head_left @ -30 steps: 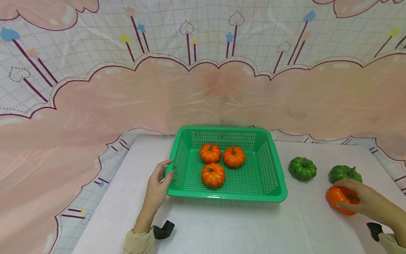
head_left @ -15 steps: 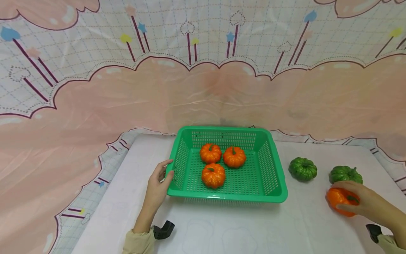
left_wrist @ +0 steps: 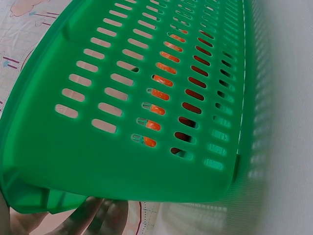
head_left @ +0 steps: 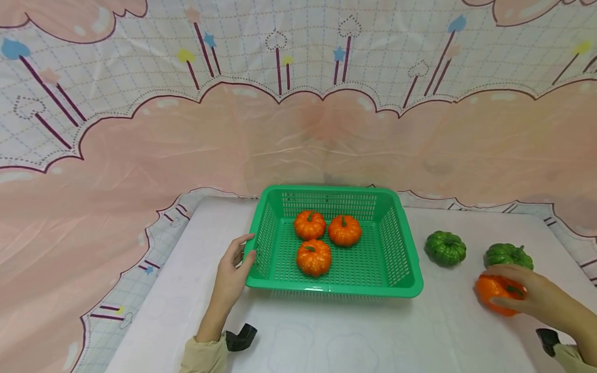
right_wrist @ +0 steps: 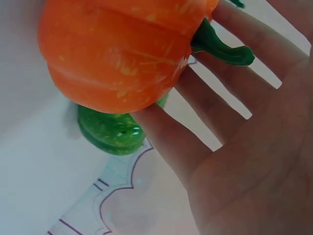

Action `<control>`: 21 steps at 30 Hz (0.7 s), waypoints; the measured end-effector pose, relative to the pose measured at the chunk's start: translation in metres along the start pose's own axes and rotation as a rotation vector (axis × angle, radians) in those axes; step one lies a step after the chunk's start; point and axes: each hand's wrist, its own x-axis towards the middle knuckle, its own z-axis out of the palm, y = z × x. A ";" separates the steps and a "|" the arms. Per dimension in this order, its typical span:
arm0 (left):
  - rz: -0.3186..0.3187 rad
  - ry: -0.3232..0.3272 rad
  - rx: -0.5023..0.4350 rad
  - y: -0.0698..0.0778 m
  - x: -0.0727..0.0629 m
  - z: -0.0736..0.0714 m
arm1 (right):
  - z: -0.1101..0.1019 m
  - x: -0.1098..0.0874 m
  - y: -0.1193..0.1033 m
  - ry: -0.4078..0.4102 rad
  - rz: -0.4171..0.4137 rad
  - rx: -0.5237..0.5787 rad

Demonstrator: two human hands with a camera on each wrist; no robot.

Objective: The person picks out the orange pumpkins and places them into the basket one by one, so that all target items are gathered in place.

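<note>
At the right, my right hand holds an orange toy pumpkin, thumb on the near side and fingers over the far side. In the right wrist view the spread fingers lie along the pumpkin beside its green stem. My left hand grips the left rim of a green plastic basket, thumb and fingertips at the edge. Fingers show below the basket's slotted wall in the left wrist view. Three orange pumpkins sit together inside the basket, left of its middle.
Right of the basket lies a green pumpkin. Another green pumpkin is just behind the right hand, partly hidden. All stand on a white-covered table, with a patterned cloth hanging behind.
The right hand and the orange pumpkin it holds have shifted slightly left. The left hand, the basket and the other pumpkins stay in place.
</note>
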 end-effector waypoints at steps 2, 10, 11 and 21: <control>0.001 -0.001 0.001 0.000 0.000 0.000 | -0.001 -0.001 -0.003 0.021 -0.025 -0.002; 0.010 -0.002 0.004 0.000 0.000 0.000 | -0.008 0.004 -0.016 0.027 -0.044 0.004; 0.011 -0.002 0.005 0.000 0.000 0.000 | -0.008 0.004 -0.018 0.025 -0.044 0.003; 0.022 0.001 0.005 -0.002 0.000 0.000 | -0.011 0.005 -0.032 0.135 -0.168 -0.065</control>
